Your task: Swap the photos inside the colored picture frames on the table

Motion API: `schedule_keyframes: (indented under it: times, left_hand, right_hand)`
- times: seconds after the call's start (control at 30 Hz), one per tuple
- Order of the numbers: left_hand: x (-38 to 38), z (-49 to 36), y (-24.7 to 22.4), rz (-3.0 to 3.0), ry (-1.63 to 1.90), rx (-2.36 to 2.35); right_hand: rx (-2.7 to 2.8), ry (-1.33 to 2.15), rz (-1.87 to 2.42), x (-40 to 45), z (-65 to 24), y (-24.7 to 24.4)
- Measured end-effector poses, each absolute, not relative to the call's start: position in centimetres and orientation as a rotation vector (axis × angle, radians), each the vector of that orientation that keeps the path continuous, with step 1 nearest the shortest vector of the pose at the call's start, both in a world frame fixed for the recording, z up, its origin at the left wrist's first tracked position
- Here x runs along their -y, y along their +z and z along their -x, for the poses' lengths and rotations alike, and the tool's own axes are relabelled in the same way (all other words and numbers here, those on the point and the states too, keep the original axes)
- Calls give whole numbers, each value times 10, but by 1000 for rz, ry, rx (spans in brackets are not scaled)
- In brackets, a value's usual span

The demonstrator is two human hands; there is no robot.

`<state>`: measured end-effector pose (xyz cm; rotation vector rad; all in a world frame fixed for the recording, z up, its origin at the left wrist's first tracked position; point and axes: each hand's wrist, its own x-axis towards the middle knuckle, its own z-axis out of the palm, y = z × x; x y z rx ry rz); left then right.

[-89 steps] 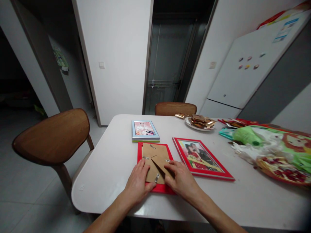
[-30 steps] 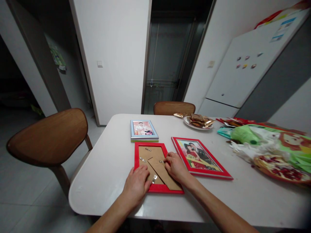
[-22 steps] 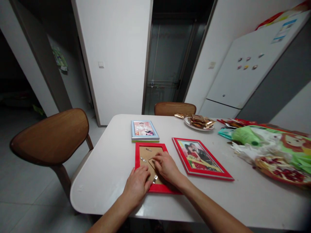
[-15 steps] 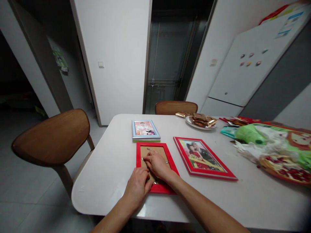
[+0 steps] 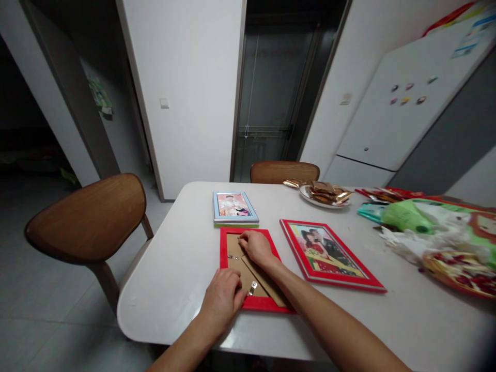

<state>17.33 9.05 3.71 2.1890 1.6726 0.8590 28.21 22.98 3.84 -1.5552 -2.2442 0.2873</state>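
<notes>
A red picture frame (image 5: 223,248) lies face down near the table's front edge, its brown backing board (image 5: 235,263) uppermost. Small metal fittings show on the board, among them a hanger (image 5: 253,287) near the lower edge and a clip at the left side. Across the frame's lower left edge, my left hand (image 5: 220,294) rests with bent fingers gripping it. My right hand (image 5: 256,247) is at the upper part of the board, fingertips pinched together; whatever is under them is hidden. To the right, another red frame (image 5: 333,256) lies face up with a photo in it.
Behind the red frame, a silver-blue photo frame (image 5: 235,207) sits on something green. A plate (image 5: 323,201) of gold-wrapped packets stands at the back. Plastic bags (image 5: 411,217) and a dish of red-and-cream food (image 5: 461,271) crowd the right side. A wooden chair (image 5: 89,217) is at left.
My right hand has moved from the left-side clip up to the top of the backing board, uncovering the board's middle. My left hand stays at the lower left edge. The view has shifted slightly.
</notes>
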Motion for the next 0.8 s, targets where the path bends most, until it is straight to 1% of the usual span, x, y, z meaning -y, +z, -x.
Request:
schedule_keyframes:
  times: [0.27, 0.43, 0.5, 0.67, 0.8]
  left_hand:
    - [-90, -172, 36, -2200, 838, -1683]
    - [-90, -172, 35, -2217, 846, -1676]
    - [-90, -172, 34, -2212, 852, -1678]
    - [-91, -172, 31, -2225, 860, -1678]
    - [-91, -171, 30, -2262, 848, -1672]
  right_hand:
    - [2157, 229, 1748, -254, -275, 37]
    - [2166, 255, 1701, -249, -276, 47]
    - [2228, 286, 1568, -234, -283, 52]
    - [2492, 416, 959, -171, -318, 60]
    - [2624, 308, 839, -135, -340, 54]
